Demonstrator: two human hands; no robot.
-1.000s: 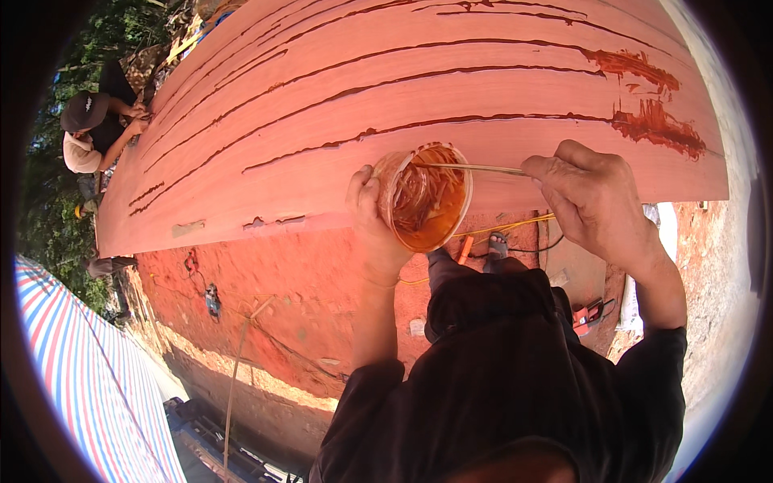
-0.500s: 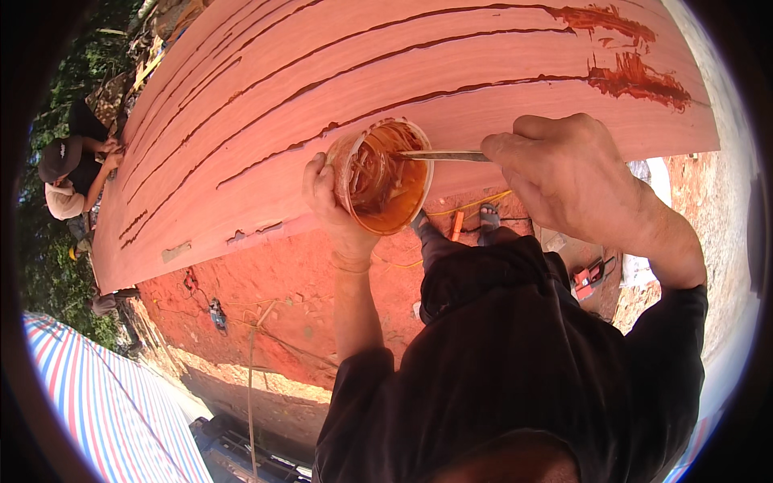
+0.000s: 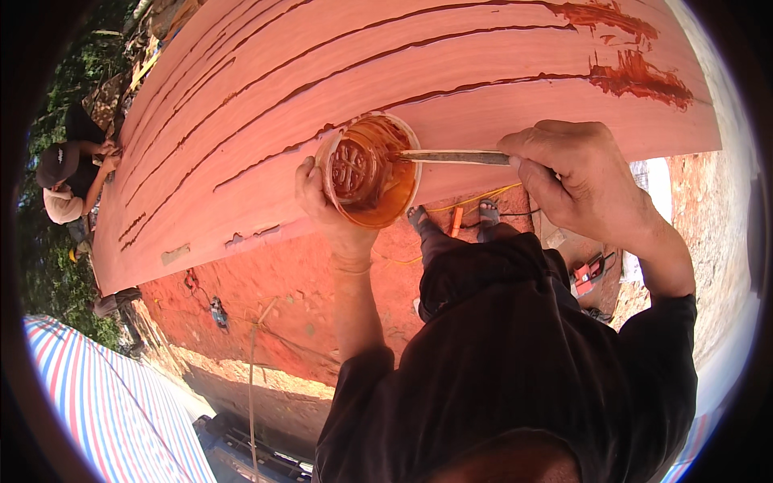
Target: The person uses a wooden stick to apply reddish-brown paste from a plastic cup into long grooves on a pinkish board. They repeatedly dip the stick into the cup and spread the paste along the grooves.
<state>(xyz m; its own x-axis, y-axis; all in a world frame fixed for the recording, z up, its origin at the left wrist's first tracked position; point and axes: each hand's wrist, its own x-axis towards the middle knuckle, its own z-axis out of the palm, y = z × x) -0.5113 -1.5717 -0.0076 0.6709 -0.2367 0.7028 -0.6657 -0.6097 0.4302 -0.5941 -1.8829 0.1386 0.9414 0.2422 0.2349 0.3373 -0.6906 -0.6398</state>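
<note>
At the hull side, chest-high:
Left hand point(image 3: 326, 205): wrapped round the tub point(image 3: 369, 171), fingers behind its wall, tilted toward the person.
Right hand point(image 3: 581, 181): closed on the stick point(image 3: 455, 157), whose tip dips into the tub's red-brown paste.
Tub handling: likely light, thin-walled and slick with paste; best gripped low on its wall.
Stick: stiff and thin; hold it by the clean end.
Planks point(image 3: 338, 72): reddish, seams dark with filler.
Co-worker point(image 3: 68, 181): far left, bent at the hull.

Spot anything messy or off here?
Yes: dark red paste is smeared in blotches past the seams at the upper right of the planked hull. The cup in the left hand is caked inside.
</note>
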